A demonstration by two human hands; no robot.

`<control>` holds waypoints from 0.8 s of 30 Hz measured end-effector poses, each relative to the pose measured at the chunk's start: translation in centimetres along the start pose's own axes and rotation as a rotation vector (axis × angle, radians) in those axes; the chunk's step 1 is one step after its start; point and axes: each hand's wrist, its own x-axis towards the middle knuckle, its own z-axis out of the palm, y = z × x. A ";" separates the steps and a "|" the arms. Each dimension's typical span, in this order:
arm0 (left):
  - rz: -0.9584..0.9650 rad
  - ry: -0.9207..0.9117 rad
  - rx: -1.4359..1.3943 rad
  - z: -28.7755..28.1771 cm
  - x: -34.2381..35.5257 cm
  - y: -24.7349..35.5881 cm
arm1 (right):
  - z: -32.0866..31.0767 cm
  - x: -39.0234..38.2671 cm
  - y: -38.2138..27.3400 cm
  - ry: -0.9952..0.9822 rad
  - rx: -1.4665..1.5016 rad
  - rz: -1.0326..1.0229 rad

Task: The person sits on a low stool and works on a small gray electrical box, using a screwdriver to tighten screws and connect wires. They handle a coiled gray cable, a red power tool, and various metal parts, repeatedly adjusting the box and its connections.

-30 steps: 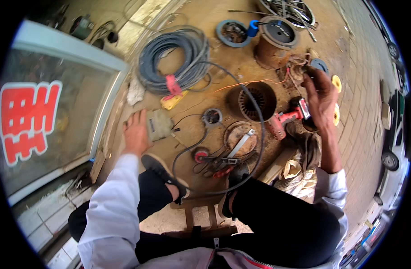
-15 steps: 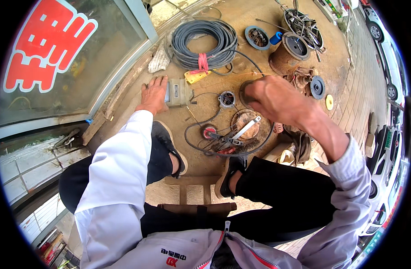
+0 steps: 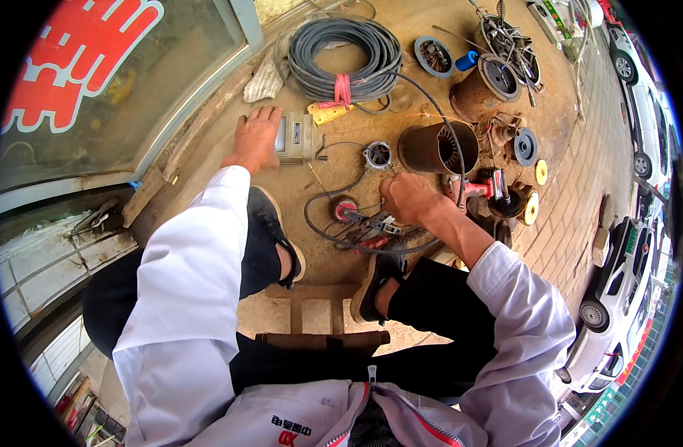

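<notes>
My left hand (image 3: 255,141) rests with outstretched fingers against the left side of a grey-beige box with a small window (image 3: 299,138). My right hand (image 3: 408,195) has curled fingers over the middle of the floor; what they hold is hidden. Just above it are a small round metal housing with wires (image 3: 376,155) and a rusty hollow cylinder with a slotted core (image 3: 423,149). A red spool (image 3: 345,209) and metal tools (image 3: 386,225) lie below left of it, ringed by dark cable. A red drill (image 3: 490,186) is right of my right hand.
A cable coil (image 3: 311,59) with pink tie, a dish of small parts (image 3: 434,56), a rusty pot (image 3: 472,100) and a tub of metal rods (image 3: 509,41) are farther up. A glass door (image 3: 133,104) borders the left; parked cars (image 3: 617,283) stand beyond paving at right.
My right hand has come down and leftward from the upper right, off the cylinder, which now shows. My left hand stays by the box. The view has shifted.
</notes>
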 end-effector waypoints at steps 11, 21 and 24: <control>0.014 0.020 -0.097 0.0 -0.7 -2.1 | -7.3 -1.0 9.7 0.223 0.032 0.152; 0.039 0.042 -0.164 0.5 -0.3 -3.0 | -10.7 -9.0 16.1 0.368 0.082 0.228; 0.041 0.032 -0.230 0.9 0.2 -4.0 | -9.2 -8.3 13.0 0.199 0.069 0.172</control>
